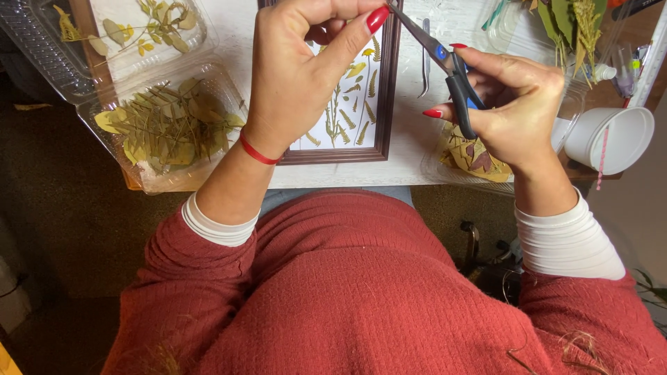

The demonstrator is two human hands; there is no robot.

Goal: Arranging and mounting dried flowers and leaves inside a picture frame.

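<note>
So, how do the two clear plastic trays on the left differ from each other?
The near tray holds a dense heap of green and yellow dried leaves; the far tray holds a few sprigs spread on white paper. The far tray is cut off by the picture's edge. Both are clear plastic.

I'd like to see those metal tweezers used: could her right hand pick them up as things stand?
Probably not at once. The right hand is full, gripping the scissors, which it would need to put down. The tweezers lie uncovered on the white table, just beside the wooden frame.
</note>
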